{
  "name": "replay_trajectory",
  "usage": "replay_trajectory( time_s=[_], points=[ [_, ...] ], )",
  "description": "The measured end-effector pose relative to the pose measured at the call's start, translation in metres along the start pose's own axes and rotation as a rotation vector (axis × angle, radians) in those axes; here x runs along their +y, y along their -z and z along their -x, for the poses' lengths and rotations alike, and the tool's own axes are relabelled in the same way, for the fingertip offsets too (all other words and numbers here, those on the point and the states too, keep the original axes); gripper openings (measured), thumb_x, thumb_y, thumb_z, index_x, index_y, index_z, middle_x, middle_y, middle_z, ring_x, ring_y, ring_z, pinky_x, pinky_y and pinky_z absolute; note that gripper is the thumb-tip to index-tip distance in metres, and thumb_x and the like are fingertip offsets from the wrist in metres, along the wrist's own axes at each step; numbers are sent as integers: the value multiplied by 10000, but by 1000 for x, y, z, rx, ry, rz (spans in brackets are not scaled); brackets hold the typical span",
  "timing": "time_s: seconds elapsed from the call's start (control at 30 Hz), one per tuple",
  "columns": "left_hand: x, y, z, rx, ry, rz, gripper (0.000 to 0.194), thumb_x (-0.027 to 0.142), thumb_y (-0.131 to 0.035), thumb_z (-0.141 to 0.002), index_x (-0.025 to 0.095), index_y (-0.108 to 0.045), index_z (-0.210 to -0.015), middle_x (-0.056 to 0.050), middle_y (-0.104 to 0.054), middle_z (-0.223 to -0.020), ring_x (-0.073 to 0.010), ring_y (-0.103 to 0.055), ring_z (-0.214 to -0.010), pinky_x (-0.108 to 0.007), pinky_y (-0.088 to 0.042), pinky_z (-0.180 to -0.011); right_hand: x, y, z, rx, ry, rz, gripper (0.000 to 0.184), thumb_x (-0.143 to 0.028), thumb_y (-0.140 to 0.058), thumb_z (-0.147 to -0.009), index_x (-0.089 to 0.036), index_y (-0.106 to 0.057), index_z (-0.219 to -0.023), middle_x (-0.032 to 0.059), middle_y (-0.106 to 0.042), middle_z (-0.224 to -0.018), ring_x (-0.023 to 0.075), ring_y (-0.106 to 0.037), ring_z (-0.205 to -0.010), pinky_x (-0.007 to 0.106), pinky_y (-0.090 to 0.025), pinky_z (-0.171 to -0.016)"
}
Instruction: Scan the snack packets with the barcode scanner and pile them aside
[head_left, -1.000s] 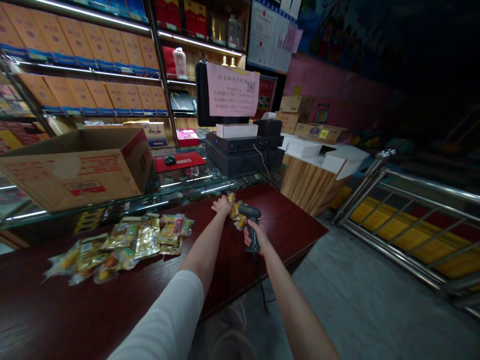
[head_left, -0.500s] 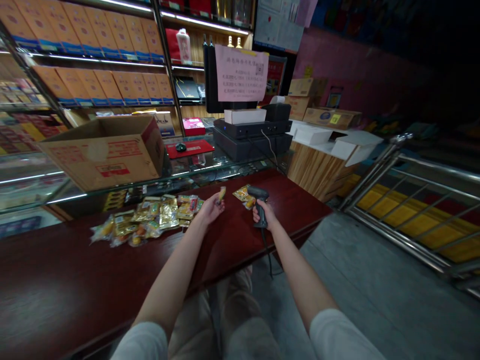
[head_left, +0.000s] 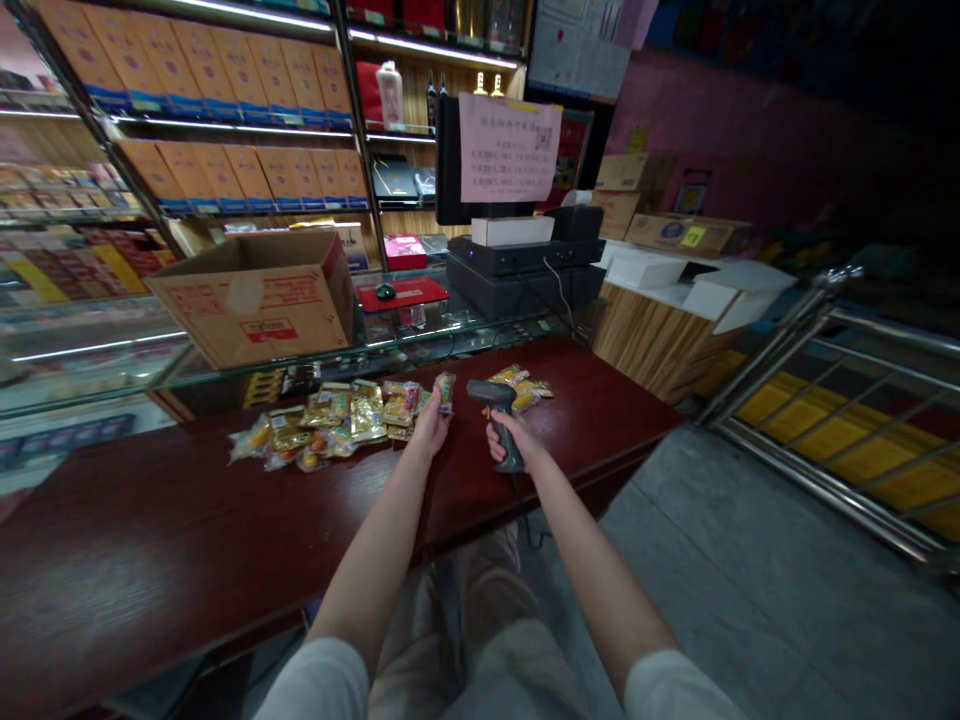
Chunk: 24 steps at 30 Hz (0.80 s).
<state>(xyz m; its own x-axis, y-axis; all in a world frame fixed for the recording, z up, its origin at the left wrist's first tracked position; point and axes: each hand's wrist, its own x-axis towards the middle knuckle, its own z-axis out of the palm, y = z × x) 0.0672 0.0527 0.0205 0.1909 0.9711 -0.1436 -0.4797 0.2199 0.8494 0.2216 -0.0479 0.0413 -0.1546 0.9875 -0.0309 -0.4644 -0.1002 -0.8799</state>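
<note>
My left hand (head_left: 433,422) is closed on a small snack packet (head_left: 444,388) with a clear and coloured wrapper, held up above the dark red table. In my right hand (head_left: 510,437) is a grey barcode scanner (head_left: 493,395), gripped by its handle with the head pointing left toward the packet. A cable hangs down from the handle. Several gold and clear snack packets (head_left: 330,420) lie in a heap to the left of my left hand. Behind the scanner, to its right, lies a smaller group of yellow packets (head_left: 531,388).
The dark red table (head_left: 150,510) meets a glass counter with an open cardboard box (head_left: 262,315), a mouse (head_left: 385,291) on a red mat, and a monitor (head_left: 448,165) bearing a paper sign. A metal railing (head_left: 825,420) stands at the right.
The packet in my left hand has turned more upright. My right hand has brought the scanner left, closer to it, and the head now points left. The view has shifted slightly.
</note>
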Motion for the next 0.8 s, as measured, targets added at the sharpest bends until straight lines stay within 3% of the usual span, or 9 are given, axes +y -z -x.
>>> replay_trajectory(
  time_s=[0.3, 0.47, 0.57, 0.67, 0.8],
  points=[
    [0, 4, -6, -41, -149, -79, 322, 521, -626, -886, 219, -590, -991, -31, -678, -961, -143, -662, -919, -286, -520, -832, 12, 0, 3, 31, -73, 43, 400, -476, -724, -734, -210, -504, -937, -114, -500, -479, 69, -389, -293, 195, -319, -315],
    [-2, 1, -8, -40, -218, -130, 369, 545, -591, -893, 184, -587, -972, -52, -675, -904, -167, -654, -898, -327, -521, -867, 11, 1, 2, 33, -99, 58, 389, -478, -724, -728, -211, -495, -894, -112, -494, -471, 68, -387, -298, 198, -318, -320],
    [3, 0, -4, 74, -403, -497, 328, 457, -551, -925, 156, -622, -1031, -98, -690, -998, -218, -639, -1010, -370, -487, -938, 9, 5, 4, 43, -105, 53, 433, -503, -741, -705, -211, -493, -905, -117, -489, -471, 71, -384, -298, 203, -315, -321],
    [16, 3, 8, 293, -634, -1019, 385, 296, -520, -927, 140, -579, -1273, -163, -643, -1239, -278, -577, -1180, -444, -390, -1055, 4, 17, 6, 93, -73, 42, 467, -509, -755, -691, -219, -490, -944, -124, -490, -480, 73, -386, -300, 203, -313, -322],
    [39, 13, 24, 578, -626, -1483, 484, 283, -464, -934, 162, -515, -1401, -194, -629, -1237, -374, -526, -1208, -574, -346, -1035, -10, 42, 10, 219, -15, 52, 479, -512, -772, -664, -225, -487, -921, -117, -490, -474, 76, -391, -303, 205, -312, -315]
  ],
)
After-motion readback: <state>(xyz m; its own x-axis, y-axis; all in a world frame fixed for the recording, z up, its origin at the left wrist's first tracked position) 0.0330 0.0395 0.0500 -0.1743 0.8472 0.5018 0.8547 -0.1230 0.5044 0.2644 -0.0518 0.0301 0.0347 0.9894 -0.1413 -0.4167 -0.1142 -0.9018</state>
